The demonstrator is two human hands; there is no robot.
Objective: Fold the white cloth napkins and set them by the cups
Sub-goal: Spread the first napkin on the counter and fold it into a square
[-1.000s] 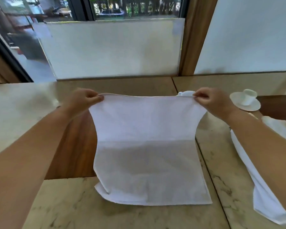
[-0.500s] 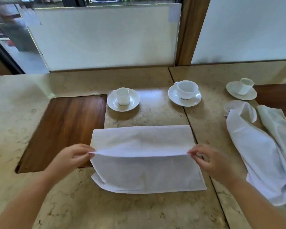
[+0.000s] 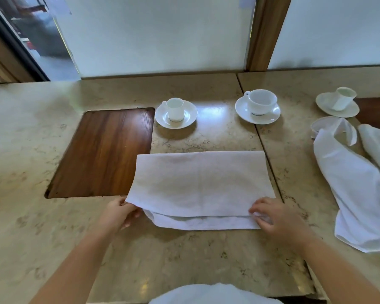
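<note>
A white cloth napkin (image 3: pixel 200 183) lies folded in half on the marble table, its fold line at the far side. My left hand (image 3: pixel 119 213) pinches the near left corner of the top layer. My right hand (image 3: pixel 274 218) pinches the near right corner against the lower layer, which sticks out a little toward me. Beyond the napkin stand a small cup on a saucer (image 3: pixel 176 110) and a wider cup on a saucer (image 3: pixel 260 104). A third cup and saucer (image 3: pixel 340 100) stands at the far right.
A heap of unfolded white napkins (image 3: pixel 358 185) lies at the right, partly over a small white dish (image 3: pixel 320 126). A dark wooden inlay (image 3: pixel 103 152) sits left of the napkin. More white cloth (image 3: pixel 213 296) shows at the bottom edge. A frosted window panel backs the table.
Both hands brought the napkin's far edge down from the air toward me and laid it over the near half, so the napkin now lies folded in two.
</note>
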